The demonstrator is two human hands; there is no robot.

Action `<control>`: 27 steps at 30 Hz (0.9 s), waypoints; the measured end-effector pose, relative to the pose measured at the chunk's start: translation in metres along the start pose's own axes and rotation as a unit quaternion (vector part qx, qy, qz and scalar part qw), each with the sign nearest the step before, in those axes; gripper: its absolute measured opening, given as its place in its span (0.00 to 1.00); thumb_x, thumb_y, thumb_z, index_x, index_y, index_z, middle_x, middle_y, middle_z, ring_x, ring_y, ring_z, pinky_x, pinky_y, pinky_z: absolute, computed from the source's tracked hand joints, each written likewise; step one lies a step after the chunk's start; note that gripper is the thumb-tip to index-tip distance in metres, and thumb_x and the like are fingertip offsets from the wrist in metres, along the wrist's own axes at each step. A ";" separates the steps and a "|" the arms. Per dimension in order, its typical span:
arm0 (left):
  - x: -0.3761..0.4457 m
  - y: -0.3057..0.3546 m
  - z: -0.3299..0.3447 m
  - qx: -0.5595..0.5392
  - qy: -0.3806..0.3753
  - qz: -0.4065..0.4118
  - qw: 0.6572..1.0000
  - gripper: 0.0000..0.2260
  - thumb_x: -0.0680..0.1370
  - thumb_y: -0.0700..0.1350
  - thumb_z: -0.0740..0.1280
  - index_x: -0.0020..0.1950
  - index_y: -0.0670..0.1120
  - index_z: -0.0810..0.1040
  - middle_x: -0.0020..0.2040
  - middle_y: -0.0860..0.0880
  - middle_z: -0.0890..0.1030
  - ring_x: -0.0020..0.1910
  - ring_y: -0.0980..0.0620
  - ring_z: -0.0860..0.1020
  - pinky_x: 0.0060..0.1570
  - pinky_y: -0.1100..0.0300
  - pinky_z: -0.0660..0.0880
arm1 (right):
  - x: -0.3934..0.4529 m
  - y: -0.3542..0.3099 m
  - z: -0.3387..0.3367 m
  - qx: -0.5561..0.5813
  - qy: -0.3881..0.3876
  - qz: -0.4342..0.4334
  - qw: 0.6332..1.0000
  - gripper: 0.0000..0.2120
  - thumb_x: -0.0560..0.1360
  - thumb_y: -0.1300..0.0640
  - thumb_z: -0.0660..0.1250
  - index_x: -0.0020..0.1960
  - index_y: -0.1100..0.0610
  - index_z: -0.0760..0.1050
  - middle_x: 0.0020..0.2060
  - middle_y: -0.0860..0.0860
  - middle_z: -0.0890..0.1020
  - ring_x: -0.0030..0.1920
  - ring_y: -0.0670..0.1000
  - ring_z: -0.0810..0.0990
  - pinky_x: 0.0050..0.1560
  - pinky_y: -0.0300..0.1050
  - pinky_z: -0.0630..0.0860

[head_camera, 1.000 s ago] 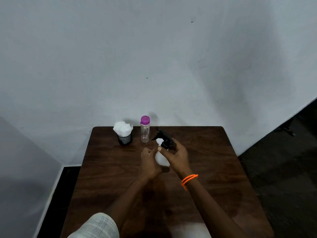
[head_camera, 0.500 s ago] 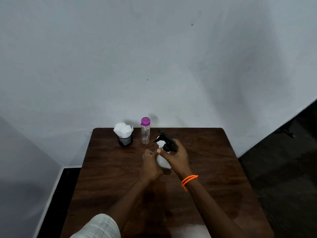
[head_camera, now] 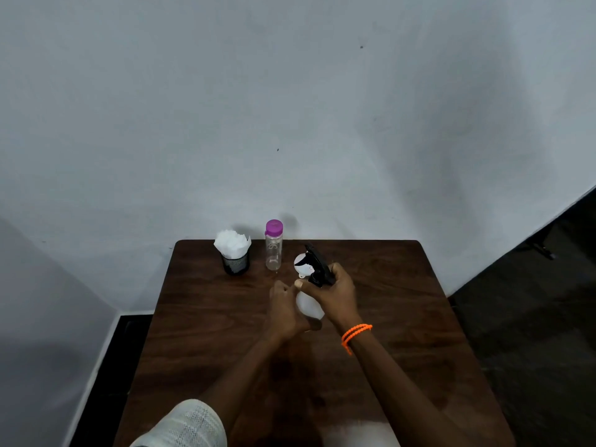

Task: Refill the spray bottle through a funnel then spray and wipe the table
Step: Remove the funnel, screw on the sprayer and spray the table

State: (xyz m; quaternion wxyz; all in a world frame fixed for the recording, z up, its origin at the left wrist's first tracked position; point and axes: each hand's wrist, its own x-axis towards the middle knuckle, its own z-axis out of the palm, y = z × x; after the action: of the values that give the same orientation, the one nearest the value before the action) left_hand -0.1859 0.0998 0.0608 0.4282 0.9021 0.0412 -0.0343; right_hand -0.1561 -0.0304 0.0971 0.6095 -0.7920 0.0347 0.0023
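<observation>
A white spray bottle (head_camera: 309, 305) stands near the middle of the dark wooden table (head_camera: 200, 324). My left hand (head_camera: 285, 311) wraps around its body from the left. My right hand (head_camera: 332, 293) grips the black trigger head (head_camera: 317, 262) at the bottle's neck. Just behind the head lies a small white funnel (head_camera: 301, 264), partly hidden by the trigger. A clear water bottle (head_camera: 273, 250) with a purple cap stands upright at the back of the table.
A black mesh cup (head_camera: 235, 262) stuffed with white tissues stands at the back left, beside the water bottle. A white wall runs right behind the table. Dark floor lies to the right and left of the table.
Both hands stay on the spray bottle. The right hand has shifted slightly on the trigger head; the bottle stays in the same place.
</observation>
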 end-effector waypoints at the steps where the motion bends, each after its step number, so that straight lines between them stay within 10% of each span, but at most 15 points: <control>1: 0.000 0.000 0.001 -0.004 0.003 0.000 1.000 0.38 0.52 0.63 0.74 0.60 0.50 0.76 0.53 0.49 0.67 0.55 0.51 0.69 0.43 0.62 0.69 | 0.001 0.000 -0.001 0.008 -0.016 -0.001 1.000 0.22 0.60 0.48 0.85 0.42 0.55 0.75 0.37 0.50 0.82 0.38 0.47 0.79 0.41 0.49 0.78; 6: 0.003 -0.007 0.003 -0.012 0.011 -0.004 1.000 0.42 0.52 0.64 0.75 0.65 0.54 0.76 0.57 0.49 0.74 0.56 0.51 0.70 0.47 0.62 0.69 | -0.001 -0.008 -0.010 0.075 -0.088 0.004 0.993 0.13 0.73 0.63 0.77 0.57 0.59 0.82 0.49 0.55 0.87 0.46 0.48 0.83 0.41 0.39 0.77; 17: -0.007 -0.002 0.002 -0.002 -0.009 -0.020 1.000 0.45 0.52 0.63 0.77 0.69 0.53 0.73 0.53 0.49 0.69 0.56 0.49 0.70 0.48 0.59 0.71 | -0.009 -0.004 0.007 -0.004 0.044 0.053 0.998 0.23 0.62 0.49 0.85 0.43 0.61 0.76 0.37 0.53 0.83 0.35 0.43 0.79 0.35 0.36 0.76; 27: -0.010 -0.007 -0.009 -0.009 -0.006 -0.011 1.000 0.42 0.52 0.65 0.74 0.64 0.51 0.76 0.53 0.48 0.70 0.56 0.49 0.70 0.52 0.55 0.74 | -0.004 -0.007 -0.003 0.059 -0.080 0.049 0.994 0.12 0.73 0.59 0.78 0.56 0.58 0.83 0.49 0.52 0.86 0.46 0.46 0.83 0.40 0.37 0.77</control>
State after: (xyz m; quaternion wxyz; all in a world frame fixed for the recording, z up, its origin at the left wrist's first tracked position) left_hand -0.1961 0.1108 0.0622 0.4365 0.8973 0.0483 -0.0442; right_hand -0.1600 -0.0309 0.1048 0.6554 -0.7491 0.0245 0.0932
